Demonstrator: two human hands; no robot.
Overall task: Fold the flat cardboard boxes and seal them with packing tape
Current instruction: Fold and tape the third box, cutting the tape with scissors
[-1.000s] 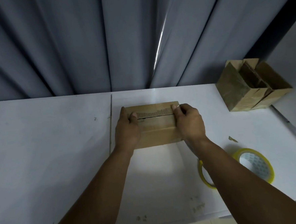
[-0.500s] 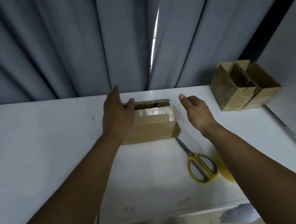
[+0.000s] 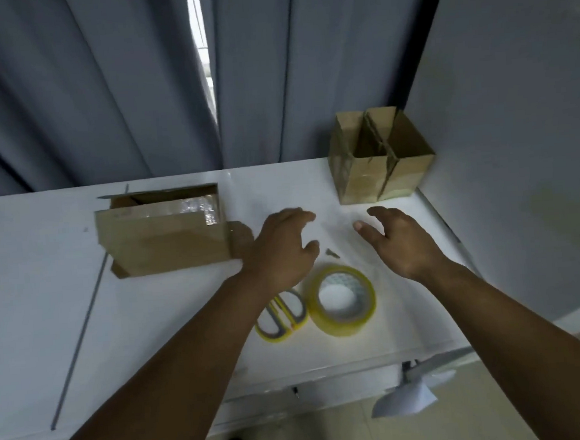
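Over the tabletop (image 3: 47, 305) my left hand (image 3: 280, 251) and right hand (image 3: 396, 243) hover with a wide, empty grip, fingers loosely spread toward the two open-topped boxes (image 3: 380, 158) in the far right corner, I judge to fetch the next one; the taped cardboard box (image 3: 166, 235) sits aside at the left; the packing tape roll (image 3: 342, 300) and scissors (image 3: 282, 320) lie side by side under my left wrist, handy for sealing.

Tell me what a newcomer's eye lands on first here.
The yellow tape roll lies front and centre, yellow-handled scissors left of it. The left hand and right hand hover empty beyond them, between the taped box at left and open boxes at back right.
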